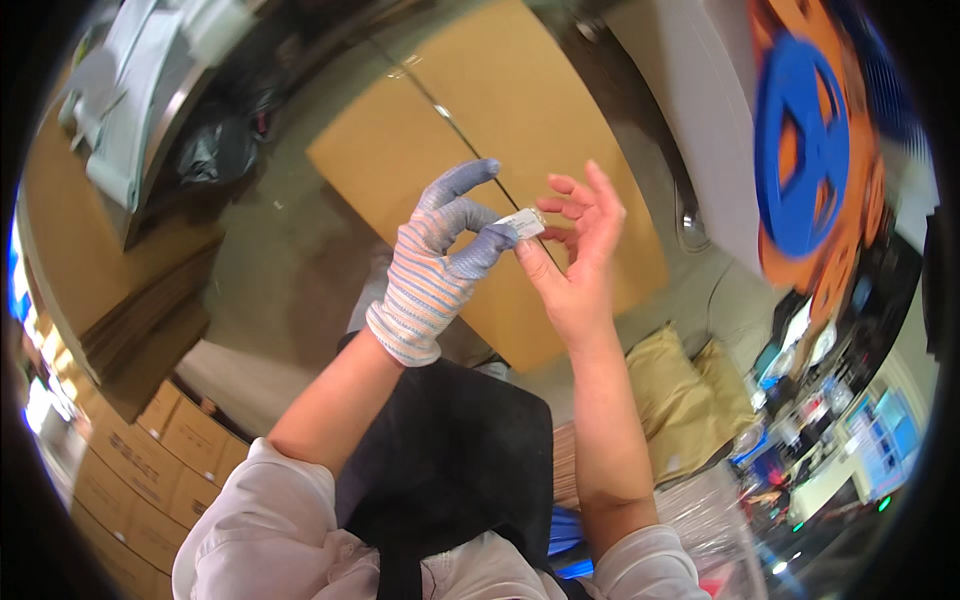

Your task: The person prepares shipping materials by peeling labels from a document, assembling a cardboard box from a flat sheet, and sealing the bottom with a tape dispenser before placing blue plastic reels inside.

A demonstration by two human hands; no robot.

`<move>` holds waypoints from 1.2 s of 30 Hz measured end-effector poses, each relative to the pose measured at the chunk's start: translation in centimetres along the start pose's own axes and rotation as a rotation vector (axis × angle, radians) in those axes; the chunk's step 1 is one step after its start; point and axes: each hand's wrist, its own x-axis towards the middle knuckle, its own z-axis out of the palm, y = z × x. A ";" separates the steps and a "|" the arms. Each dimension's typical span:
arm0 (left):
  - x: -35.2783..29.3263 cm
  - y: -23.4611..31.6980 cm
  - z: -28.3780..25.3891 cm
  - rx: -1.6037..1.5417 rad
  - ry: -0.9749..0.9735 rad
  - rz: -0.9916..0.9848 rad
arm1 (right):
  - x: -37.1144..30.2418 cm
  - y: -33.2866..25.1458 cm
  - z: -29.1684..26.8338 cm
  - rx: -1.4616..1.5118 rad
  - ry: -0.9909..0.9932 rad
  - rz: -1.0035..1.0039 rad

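My left hand (430,260) wears a striped knit glove with grey-blue coated fingers. Its thumb and a finger pinch a small white rectangular piece (521,224) with print on it; whether it is a label or a small part cannot be told. Close beside it on the right is my bare right hand (582,245), fingers apart and curved, its thumb tip at the piece's lower edge. It is unclear whether that thumb touches it. Below both hands stands a large brown cardboard box (560,110), a dark seam running across its top.
Blue and orange reels (800,150) stand at the right, above a cluttered bench (810,430). A tan bag (680,400) lies on the floor near my right forearm. Stacked cartons (145,470) are at the lower left; a black plastic bag (215,155) is at the upper left.
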 end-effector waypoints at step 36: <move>-8.7 -26.5 20.9 1.740 -0.605 0.934 | -32.2 35.1 -7.4 1.253 0.319 0.469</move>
